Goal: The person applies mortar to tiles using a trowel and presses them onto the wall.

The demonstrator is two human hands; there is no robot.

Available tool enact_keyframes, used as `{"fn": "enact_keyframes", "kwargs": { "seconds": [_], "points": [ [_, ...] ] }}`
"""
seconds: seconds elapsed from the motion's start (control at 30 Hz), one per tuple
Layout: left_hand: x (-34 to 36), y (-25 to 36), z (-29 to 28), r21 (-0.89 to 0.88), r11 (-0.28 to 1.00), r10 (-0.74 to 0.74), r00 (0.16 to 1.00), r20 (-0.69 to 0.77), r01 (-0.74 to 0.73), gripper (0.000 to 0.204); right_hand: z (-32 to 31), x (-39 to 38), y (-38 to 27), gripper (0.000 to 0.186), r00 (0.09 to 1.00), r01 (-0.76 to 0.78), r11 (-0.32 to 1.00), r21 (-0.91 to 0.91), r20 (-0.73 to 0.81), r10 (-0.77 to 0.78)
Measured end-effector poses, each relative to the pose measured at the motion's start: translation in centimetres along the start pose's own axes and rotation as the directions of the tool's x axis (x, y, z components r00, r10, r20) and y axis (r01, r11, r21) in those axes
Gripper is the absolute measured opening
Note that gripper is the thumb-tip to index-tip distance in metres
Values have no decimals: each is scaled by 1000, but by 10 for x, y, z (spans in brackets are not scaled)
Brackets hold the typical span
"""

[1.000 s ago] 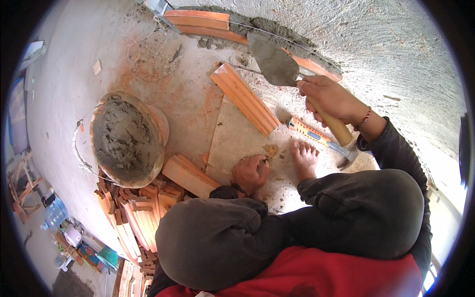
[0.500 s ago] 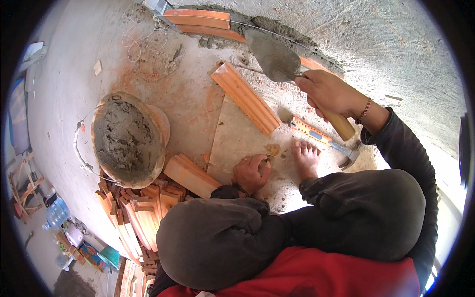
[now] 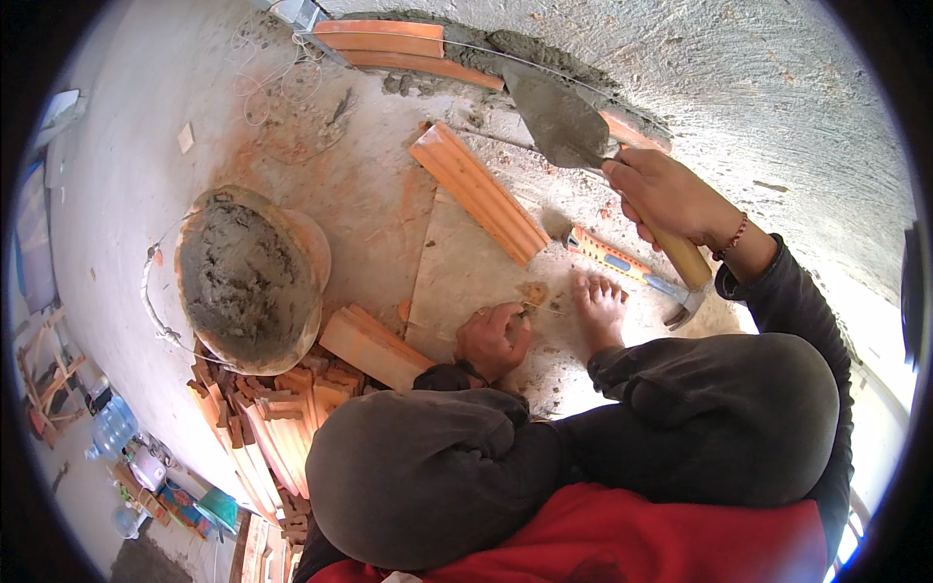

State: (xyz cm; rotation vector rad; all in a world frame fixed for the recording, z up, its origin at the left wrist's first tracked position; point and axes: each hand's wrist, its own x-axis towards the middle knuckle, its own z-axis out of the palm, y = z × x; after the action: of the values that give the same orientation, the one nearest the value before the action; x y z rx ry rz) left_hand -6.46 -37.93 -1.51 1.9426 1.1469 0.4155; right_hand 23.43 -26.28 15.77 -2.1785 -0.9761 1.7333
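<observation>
My right hand is closed round the wooden handle of a grey, mortar-coated trowel, whose blade is at the strip of wet mortar along the wall's base, by a row of terracotta pieces under a string line. My left hand is curled low beside my bare foot; what it holds, if anything, is hidden. Between my hands lie a long grooved terracotta piece and an orange-handled hammer.
A bucket of wet mortar stands at left. Beside it are a loose terracotta piece and a stack of several more. A rough wall rises at right. A water jug and clutter are at far left.
My right hand and the trowel have shifted a little to the right along the mortar strip. My left hand has stayed in place.
</observation>
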Motion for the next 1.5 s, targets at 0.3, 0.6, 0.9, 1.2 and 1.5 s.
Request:
{"fn": "enact_keyframes", "kwargs": {
  "seconds": [0.3,0.6,0.9,1.2,1.5],
  "points": [
    [-1,-6,3,5,999,39,999,-4,-39,24,-7,-13,22,32,1000,-8,998,-68,-24,6],
    [0,-5,4,28,999,33,999,6,-33,24,-12,-18,55,31,998,-7,999,-45,-65,4],
    [0,-6,4,33,998,46,999,14,-46,24,-12,-27,75,30,994,-49,999,-21,-103,47],
    [-1,-4,6,19,1000,13,999,32,-13,25,-9,-18,73,31,989,66,993,-93,-128,-78],
    [1,-1,2,-8,1000,10,1000,28,-10,27,-7,-40,109,23,933,173,960,-219,-275,-230]
  ]
}}
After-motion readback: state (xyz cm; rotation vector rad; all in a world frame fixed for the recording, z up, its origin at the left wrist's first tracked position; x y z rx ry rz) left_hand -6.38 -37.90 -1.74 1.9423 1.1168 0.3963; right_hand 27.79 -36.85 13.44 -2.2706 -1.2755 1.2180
